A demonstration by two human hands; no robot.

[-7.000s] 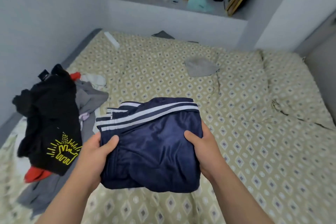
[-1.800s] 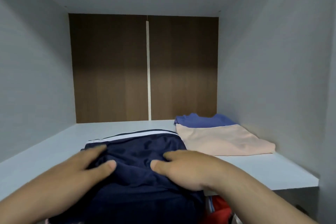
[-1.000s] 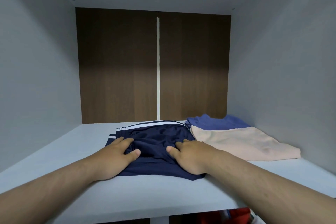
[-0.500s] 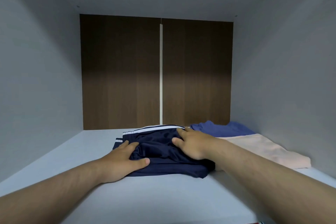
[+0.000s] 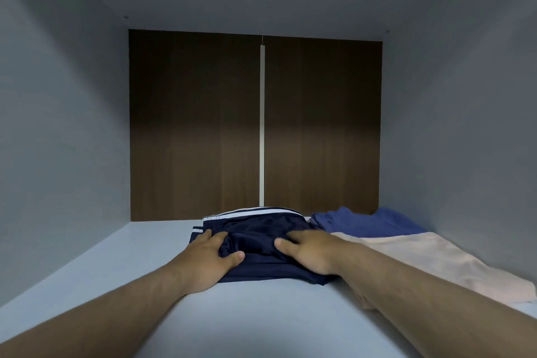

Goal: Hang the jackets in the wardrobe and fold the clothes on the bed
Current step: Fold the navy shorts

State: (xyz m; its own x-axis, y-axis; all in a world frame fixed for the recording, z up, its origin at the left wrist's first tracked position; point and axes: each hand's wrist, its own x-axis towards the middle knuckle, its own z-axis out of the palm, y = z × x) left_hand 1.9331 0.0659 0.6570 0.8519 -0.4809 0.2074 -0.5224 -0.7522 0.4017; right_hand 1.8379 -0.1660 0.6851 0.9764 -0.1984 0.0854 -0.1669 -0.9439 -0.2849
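Navy shorts (image 5: pixel 261 229) with white stripes at the far edge, under left hand (image 5: pixel 207 259) and right hand (image 5: pixel 308 253), mid-blue garment (image 5: pixel 366 222) beyond the right hand, pale peach garment (image 5: pixel 421 259) to its right, light grey shelf (image 5: pixel 261 317), dark brown wood-grain back panel (image 5: pixel 197 125), white centre strip (image 5: pixel 261 125)

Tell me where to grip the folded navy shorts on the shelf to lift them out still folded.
Take the navy shorts by their left and right edges, coming from the open front, thumbs on top, fingers slid beneath. Probably best: the bundle is soft and lies flat, and the beige garment lies close on its right.
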